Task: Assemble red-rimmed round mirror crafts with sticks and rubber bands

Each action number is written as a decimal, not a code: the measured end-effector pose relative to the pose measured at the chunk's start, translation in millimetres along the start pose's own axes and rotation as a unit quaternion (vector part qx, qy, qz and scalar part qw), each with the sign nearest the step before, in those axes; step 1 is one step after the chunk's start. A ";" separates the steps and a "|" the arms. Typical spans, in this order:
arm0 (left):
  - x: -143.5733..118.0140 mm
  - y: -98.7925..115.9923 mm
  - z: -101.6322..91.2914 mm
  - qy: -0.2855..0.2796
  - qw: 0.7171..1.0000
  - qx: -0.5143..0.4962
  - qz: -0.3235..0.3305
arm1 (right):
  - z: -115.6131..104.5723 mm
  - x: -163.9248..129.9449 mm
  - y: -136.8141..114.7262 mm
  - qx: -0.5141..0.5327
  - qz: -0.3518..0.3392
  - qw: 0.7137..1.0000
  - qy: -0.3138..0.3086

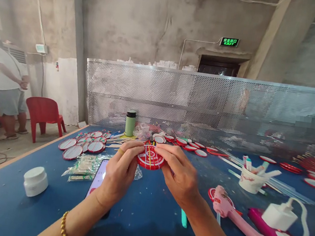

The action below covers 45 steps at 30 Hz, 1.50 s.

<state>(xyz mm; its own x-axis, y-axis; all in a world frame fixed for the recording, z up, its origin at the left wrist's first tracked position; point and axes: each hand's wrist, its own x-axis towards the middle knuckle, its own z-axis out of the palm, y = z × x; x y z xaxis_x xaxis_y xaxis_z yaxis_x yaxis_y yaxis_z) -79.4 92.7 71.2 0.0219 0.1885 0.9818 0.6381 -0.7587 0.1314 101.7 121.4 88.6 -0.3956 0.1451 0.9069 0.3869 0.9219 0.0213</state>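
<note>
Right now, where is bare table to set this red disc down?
Bare blue table lies below the red disc, between the left hand and right hand. More lies beside the white jar. Crowded: pink glue gun and charger at right, discs far left.

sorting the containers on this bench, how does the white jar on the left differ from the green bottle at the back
The white jar is squat and wide, while the green bottle is tall and slim. The white jar is white all over, lid included; the green bottle is pale green with a dark cap. The white jar stands near the table's front left edge, away from other things; the green bottle stands far back among red-rimmed discs. Both stand upright, closed, untouched by either hand.
</note>
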 end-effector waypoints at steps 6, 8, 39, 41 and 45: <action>1.7 1.6 2.5 -0.086 0.984 -0.023 -0.154 | 8.5 -3.5 4.0 -0.020 0.080 0.996 -0.039; 2.7 1.5 2.7 -0.113 0.971 -0.031 -0.209 | 13.0 -3.6 5.6 -0.001 0.127 0.991 -0.051; -16.4 0.9 22.8 -0.117 0.967 -0.057 -0.218 | -9.3 3.4 29.2 0.066 0.335 0.884 -0.321; -15.0 1.4 22.3 -0.113 0.967 -0.067 -0.220 | -12.1 6.3 26.7 0.079 0.348 0.873 -0.332; -9.3 4.5 17.0 -0.109 0.962 -0.099 -0.231 | -17.0 16.1 16.6 0.076 0.360 0.864 -0.345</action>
<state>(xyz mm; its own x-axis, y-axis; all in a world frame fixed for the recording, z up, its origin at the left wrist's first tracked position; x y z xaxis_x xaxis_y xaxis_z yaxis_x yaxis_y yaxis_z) -63.7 98.1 60.3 -0.0554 0.6441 0.7630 0.4598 -0.6618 0.5921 116.0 132.9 110.7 -0.5211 0.8308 0.1955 0.6453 0.5334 -0.5469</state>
